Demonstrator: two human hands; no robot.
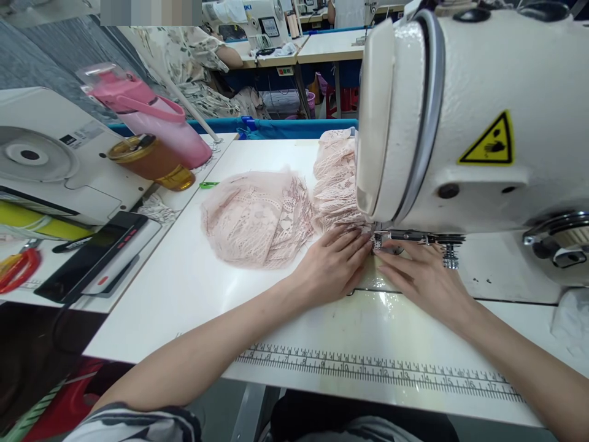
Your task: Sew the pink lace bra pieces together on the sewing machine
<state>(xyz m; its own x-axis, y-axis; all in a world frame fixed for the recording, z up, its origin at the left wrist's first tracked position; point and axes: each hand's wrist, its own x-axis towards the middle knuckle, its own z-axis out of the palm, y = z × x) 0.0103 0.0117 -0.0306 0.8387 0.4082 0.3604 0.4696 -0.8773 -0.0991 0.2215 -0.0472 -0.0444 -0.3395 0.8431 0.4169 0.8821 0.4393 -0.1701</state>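
Pale pink lace fabric (338, 184) lies bunched beside and partly behind the head of a white sewing machine (473, 123). My left hand (334, 261) rests flat on the near end of this lace, fingers stretched toward the presser foot (377, 239). On the other side of the foot, my right hand (421, 273) lies low with its fingers extended and apart; the machine's parts hide some of them. Whether the right fingertips touch cloth is unclear. A second rounded heap of pink lace (257, 221) sits to the left of my left hand.
A printed ruler scale (368, 371) runs along the table's front edge. On the left are a pink bottle (151, 116), an amber cup (151, 162), a black device (94, 258) and red-handled scissors (21, 270). Another person's arm (229, 57) shows at the back.
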